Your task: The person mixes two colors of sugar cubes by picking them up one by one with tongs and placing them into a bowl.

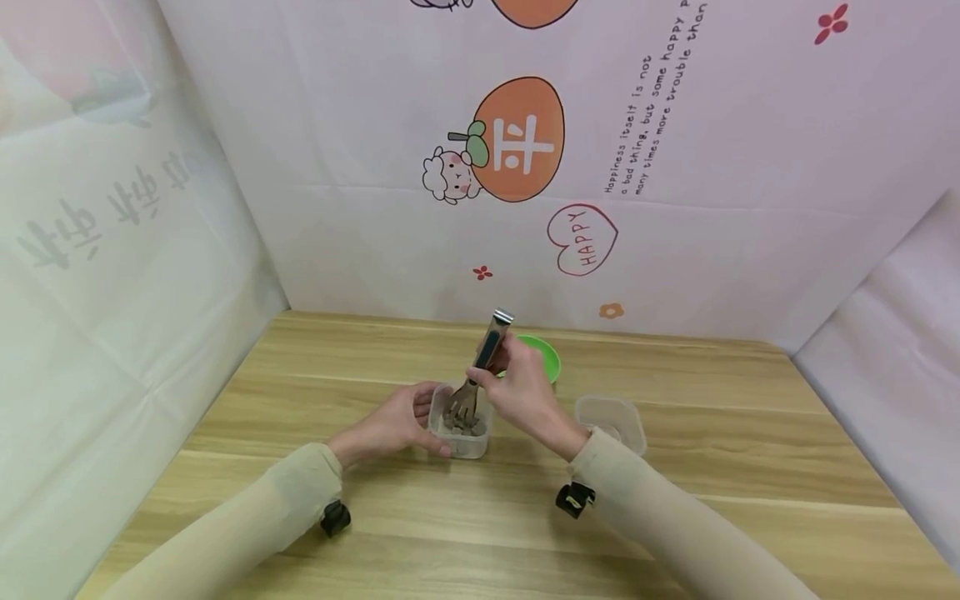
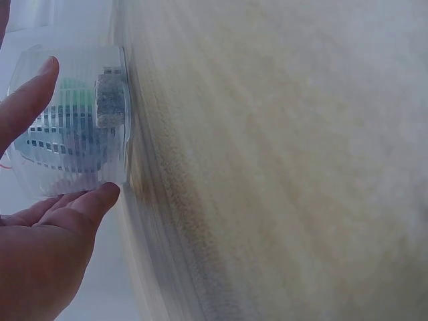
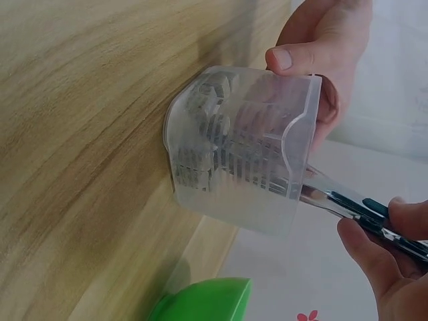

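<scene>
A clear plastic container [image 1: 468, 448] stands on the wooden table, with several grey pieces [image 1: 467, 428] in its bottom. My left hand [image 1: 392, 423] holds it from the left, thumb on the near side and fingers around the far side. In my right hand [image 1: 527, 393] is a pair of metal tongs [image 1: 491, 346] with dark grips, pinched between thumb and fingers. The tongs slant down into the container, their slotted heads among the grey pieces. Through the wall in the left wrist view, one rough grey block [image 2: 110, 100] shows. Whether the tongs grasp a piece is unclear.
Behind my right hand sits a green bowl [image 1: 550, 358], partly hidden. A clear plastic lid or shallow box [image 1: 632, 423] lies right of the container, partly behind my right wrist. Printed white cloth [image 1: 360, 242] walls the table at the back and sides.
</scene>
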A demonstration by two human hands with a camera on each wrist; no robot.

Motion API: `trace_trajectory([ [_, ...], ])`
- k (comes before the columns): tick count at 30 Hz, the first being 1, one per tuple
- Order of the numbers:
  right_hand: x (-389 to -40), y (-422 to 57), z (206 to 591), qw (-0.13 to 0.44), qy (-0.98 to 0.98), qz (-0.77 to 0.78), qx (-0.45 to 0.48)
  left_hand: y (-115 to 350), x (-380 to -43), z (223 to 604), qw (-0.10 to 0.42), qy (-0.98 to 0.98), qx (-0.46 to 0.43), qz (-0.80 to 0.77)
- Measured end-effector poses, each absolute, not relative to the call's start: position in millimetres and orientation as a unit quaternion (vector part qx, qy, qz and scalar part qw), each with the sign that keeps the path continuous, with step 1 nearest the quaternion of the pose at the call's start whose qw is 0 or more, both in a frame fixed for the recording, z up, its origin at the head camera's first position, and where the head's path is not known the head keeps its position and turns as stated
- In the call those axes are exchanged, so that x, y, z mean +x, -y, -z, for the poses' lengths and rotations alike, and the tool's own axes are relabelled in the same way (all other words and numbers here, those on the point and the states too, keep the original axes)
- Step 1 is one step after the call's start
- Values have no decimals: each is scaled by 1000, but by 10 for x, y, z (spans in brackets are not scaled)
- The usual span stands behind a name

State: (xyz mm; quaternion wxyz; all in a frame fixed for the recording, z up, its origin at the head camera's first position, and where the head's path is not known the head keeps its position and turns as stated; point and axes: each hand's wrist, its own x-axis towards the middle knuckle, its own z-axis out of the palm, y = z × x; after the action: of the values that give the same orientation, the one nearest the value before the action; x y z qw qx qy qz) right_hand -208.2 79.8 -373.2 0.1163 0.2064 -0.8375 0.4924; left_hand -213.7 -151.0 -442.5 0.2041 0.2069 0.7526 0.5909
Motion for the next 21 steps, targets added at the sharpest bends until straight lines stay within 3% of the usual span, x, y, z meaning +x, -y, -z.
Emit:
trace_trajectory([
  [14,-2099,-773,3770,124,833,-498,208,1514,-2131,4407,209,-750,200,-595],
  [21,-2096,-821,3677,158,813,-524,197,1520,-2121,4409,211,-746,202,-599],
])
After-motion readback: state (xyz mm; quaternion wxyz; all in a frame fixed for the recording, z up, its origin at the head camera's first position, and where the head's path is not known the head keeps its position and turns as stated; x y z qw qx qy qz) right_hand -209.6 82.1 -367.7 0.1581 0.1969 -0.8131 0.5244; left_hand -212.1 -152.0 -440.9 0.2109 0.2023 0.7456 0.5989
